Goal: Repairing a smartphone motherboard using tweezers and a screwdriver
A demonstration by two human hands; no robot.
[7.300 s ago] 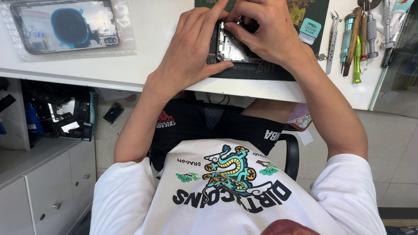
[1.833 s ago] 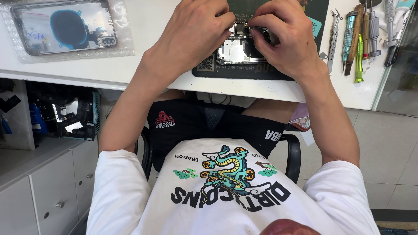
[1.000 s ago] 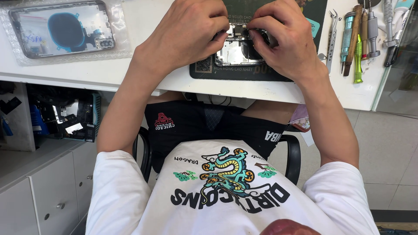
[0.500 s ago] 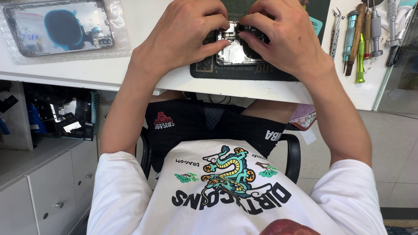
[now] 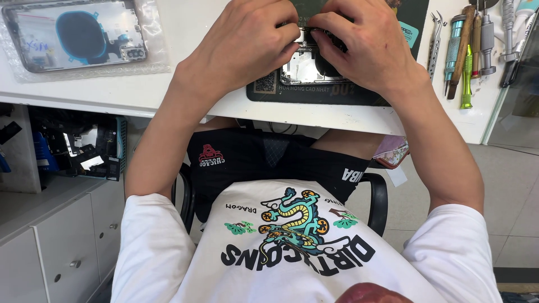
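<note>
Phone [image 5: 303, 70] lies opened up on a dark work mat [image 5: 337, 94] at the front edge of the white bench [image 5: 185, 90], its shiny inner frame showing between the two hands. Left hand [image 5: 244, 47] comes in from the left, fingers curled down over the phone's upper end, fingertips [image 5: 289, 42] pressed on a small part there. Right hand [image 5: 368, 47] mirrors it from the right, thumb and fingers pinched at the same spot, touching the left hand's fingertips. Both grips are closed on the phone's top end; which small piece sits under the fingers is hidden, cannot tell. Mat is half covered by the hands and has a pale square label at its near left corner. Right of the mat, well apart from the phone: a row of hand tools [image 5: 469, 53] lying parallel, including metal tweezers [image 5: 433, 42], a wooden-handled tool and a green-handled one [image 5: 466, 78]. Far left on the bench: a phone back housing [image 5: 76, 33] with a dark round coil, wrapped in clear bubble film. Below the bench edge: white printed t-shirt [image 5: 292, 247], black shorts [image 5: 264, 163], black chair arms. White drawer cabinet [image 5: 56, 247] stands lower left, cluttered shelf above it.
</note>
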